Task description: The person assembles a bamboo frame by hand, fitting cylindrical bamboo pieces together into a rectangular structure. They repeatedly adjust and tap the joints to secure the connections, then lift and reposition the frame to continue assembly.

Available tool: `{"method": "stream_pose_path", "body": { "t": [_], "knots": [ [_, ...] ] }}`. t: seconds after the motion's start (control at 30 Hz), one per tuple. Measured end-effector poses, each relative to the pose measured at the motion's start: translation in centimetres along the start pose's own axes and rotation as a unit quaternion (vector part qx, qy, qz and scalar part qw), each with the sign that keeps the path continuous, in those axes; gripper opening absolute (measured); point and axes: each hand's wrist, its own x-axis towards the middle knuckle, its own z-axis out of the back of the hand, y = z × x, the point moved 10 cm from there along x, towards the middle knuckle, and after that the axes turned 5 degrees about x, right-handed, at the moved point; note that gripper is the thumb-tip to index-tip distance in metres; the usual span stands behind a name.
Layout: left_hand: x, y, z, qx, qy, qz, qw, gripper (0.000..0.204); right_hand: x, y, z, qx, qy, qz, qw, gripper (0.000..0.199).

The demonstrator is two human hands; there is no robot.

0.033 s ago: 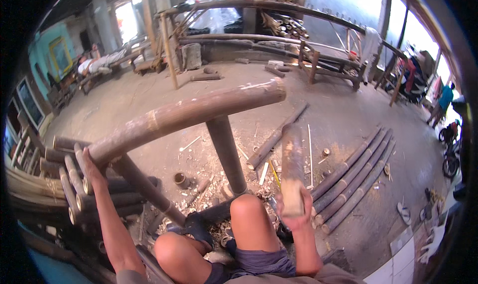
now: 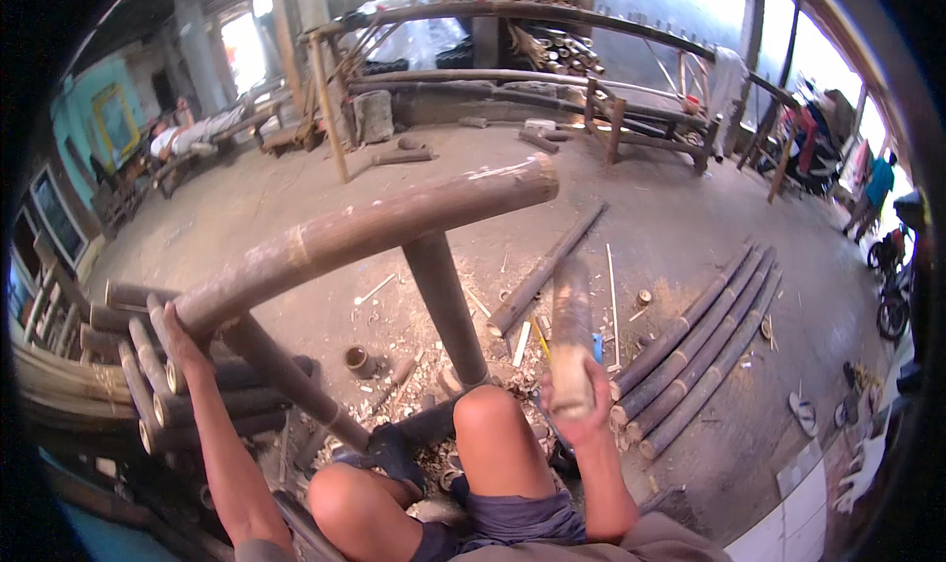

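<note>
A thick brown bamboo pole (image 2: 374,219) slants across in front of me, its far right end raised. Two bamboo legs (image 2: 445,306) join it from below and run down to a dark bamboo piece (image 2: 434,424) near my feet. My left hand (image 2: 189,345) is closed on the pole's near left end, its fingers partly hidden. In my right hand (image 2: 583,404) is a wooden mallet (image 2: 572,311), held by its pale, cut-down handle. Its dark, thick head points away from me, blurred by motion, to the right of the frame and apart from it.
Pale wood chips (image 2: 409,365) litter the floor around the legs. A loose bamboo length (image 2: 547,271) lies beyond the mallet. Several bamboo poles (image 2: 700,340) lie at right, and a bamboo stack (image 2: 212,404) stands at left. Further back are a bamboo frame (image 2: 631,119) and a lying person (image 2: 202,133).
My right hand and the mallet have shifted slightly left, and the mallet's handle has come up a little. A small blue thing now shows beside it. The left hand stays on the pole's end.
</note>
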Motion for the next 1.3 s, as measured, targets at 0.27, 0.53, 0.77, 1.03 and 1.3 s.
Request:
{"method": "stream_pose_path", "body": {
  "t": [0.27,0.53,0.77,1.03,1.3],
  "knots": [
    [-1.8,-2.6,-1.4,0.026,0.027,-0.100,0.994,0.074,12.0,-0.8,-12.3,0.044,0.087,-0.004,0.995,0.046],
    [-3.7,-2.5,-2.2,0.013,0.029,-0.060,0.998,0.075,9.0,-0.9,-8.1,0.067,-0.048,0.057,0.995,0.046],
    [-4.1,-2.5,-2.0,-0.016,0.041,-0.049,0.998,0.076,9.8,-0.7,-13.6,0.007,0.126,-0.034,0.991,0.049],
    [-5.4,-3.2,-2.2,0.019,-0.014,-0.049,0.999,0.078,9.3,-0.9,-8.5,0.073,-0.118,0.065,0.988,0.047],
    [-6.9,-1.8,-3.1,-0.063,0.008,0.033,0.997,0.067,8.8,1.9,-17.4,-0.138,0.114,0.054,0.982,0.062]
  ]
}}
